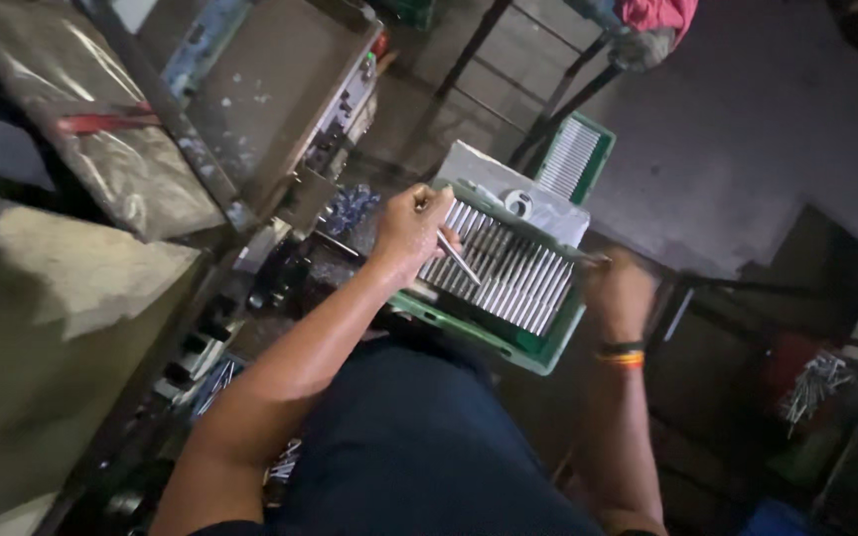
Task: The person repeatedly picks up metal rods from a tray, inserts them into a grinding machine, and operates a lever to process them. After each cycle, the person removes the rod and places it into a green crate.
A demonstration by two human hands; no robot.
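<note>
Holding a single metal rod (459, 258) pinched in its fingers, the left hand (411, 230) hovers over the near-left part of a green crate (489, 337) that rests on the person's lap. The fist is mostly closed — thumb and fingers wrapped round the upper end of the rod, whose free end slants down and to the right across the row of rods (513, 273) already lying side by side in the crate. The right hand (616, 288), wearing a dark and orange wristband (621, 353), grips the crate's right rim; whether its fingers also hold a rod cannot be told, as that corner is dim and blurred. A pale sheet (508, 189) lies at the far end of the crate, and a second green crate (576, 157) of rods stands farther off, leaning by a metal frame.

Risks, as judged from this arrangement: the crate sits tilted on the lap with only one hand steadying it, so a shift of the knees could slide the packed rods toward the low side or tip the load off. The pinched rod is held near one end — a loose grip would let it swing and drop, knocking neighbouring rods out of line. Poor light on the right adds to the chance of misplacing it.
</note>
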